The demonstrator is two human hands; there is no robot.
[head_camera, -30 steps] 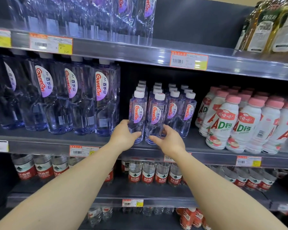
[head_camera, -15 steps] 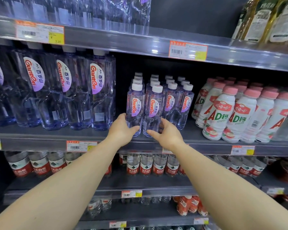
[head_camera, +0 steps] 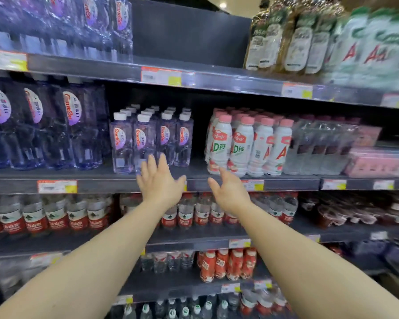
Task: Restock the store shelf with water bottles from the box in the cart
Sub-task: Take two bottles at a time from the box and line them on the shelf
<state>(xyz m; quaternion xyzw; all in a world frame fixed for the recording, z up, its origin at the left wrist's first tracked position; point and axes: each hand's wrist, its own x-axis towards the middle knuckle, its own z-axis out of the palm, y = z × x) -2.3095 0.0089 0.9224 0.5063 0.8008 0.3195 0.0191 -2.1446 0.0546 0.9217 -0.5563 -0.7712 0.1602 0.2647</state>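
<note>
Small clear water bottles (head_camera: pixel 151 139) with white caps and purple-and-red labels stand in several rows on the grey middle shelf (head_camera: pixel 97 174). My left hand (head_camera: pixel 159 183) is open, fingers spread, just in front of the shelf's edge below the front bottles and holds nothing. My right hand (head_camera: pixel 228 192) is open too, a little lower and to the right, apart from the bottles. The box and the cart are out of view.
Large bottles of the same brand (head_camera: pixel 44 127) stand left of the small ones. White pink-capped drink bottles (head_camera: pixel 247 146) stand to the right. Red-labelled water bottles (head_camera: pixel 189 215) fill the shelf below. Packs and green-labelled bottles (head_camera: pixel 304 38) sit on the top shelf.
Both hands have let go of the two front small bottles and pulled back from the shelf, fingers spreading. The view has swung to the right and is blurred.
</note>
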